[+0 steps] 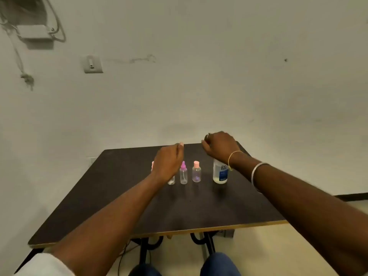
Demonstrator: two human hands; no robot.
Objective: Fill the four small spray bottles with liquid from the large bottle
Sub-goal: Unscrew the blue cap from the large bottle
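Dark table point(119, 196) before pale wall point(219, 76); wall socket point(93, 64), cabled box point(34, 32) upper left; beige floor point(258, 246).

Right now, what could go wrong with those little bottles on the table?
The left hand hangs just over the row of small clear plastic bottles; dropping lower, it could knock one down. The wrist of the right hand hides the top of the large clear bottle with the blue label; a bump might tip it. The small pink piece pinched in the left hand could slip and fall.

Before you, clear pink-capped small bottles point(183, 173) stand upright in a row, with the blue-labelled large bottle point(220, 174) upright at their right.
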